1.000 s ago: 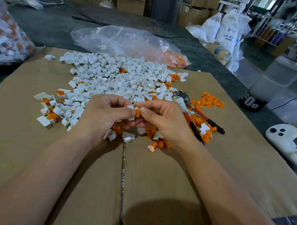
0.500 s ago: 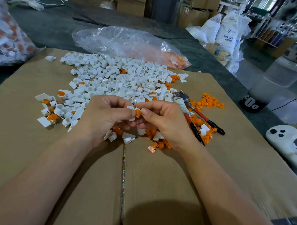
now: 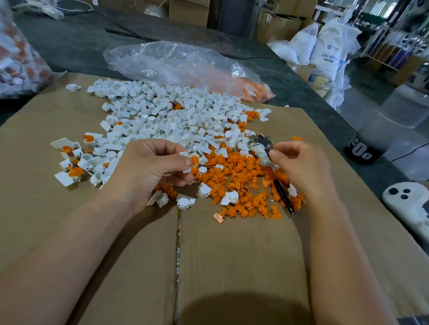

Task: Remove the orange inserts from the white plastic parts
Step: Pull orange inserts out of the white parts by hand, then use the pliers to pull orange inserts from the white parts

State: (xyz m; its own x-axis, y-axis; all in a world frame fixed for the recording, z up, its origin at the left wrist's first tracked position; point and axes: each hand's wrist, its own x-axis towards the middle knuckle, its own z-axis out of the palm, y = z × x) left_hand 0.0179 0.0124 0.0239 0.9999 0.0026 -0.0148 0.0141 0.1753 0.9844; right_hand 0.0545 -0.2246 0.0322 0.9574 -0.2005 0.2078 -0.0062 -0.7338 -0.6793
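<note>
Head view. The work surface is a flattened cardboard sheet (image 3: 228, 261) with a seam running down its centre.

Left hand (image 3: 154, 169): the fingers are curled and clamped on one white plastic part (image 3: 185, 154), pinched between thumb and forefinger just above the cardboard. An orange insert (image 3: 195, 160) is seated in this part and faces the right hand.

Right hand (image 3: 299, 166): it is held apart from the left hand, fingers curled, thumb tip and forefinger tip close together (whether they pinch anything cannot be told). The hand sits just beside the taped head of the pliers (image 3: 281, 192), which lie on the cardboard with their red-and-black handles pointing toward the person.

Loose orange inserts (image 3: 235, 178) form a heap between the two hands and around the pliers. The heap of white parts (image 3: 173, 116) lies beyond the hands. A clear plastic bag (image 3: 183, 65) lies at the far edge of the cardboard.
</note>
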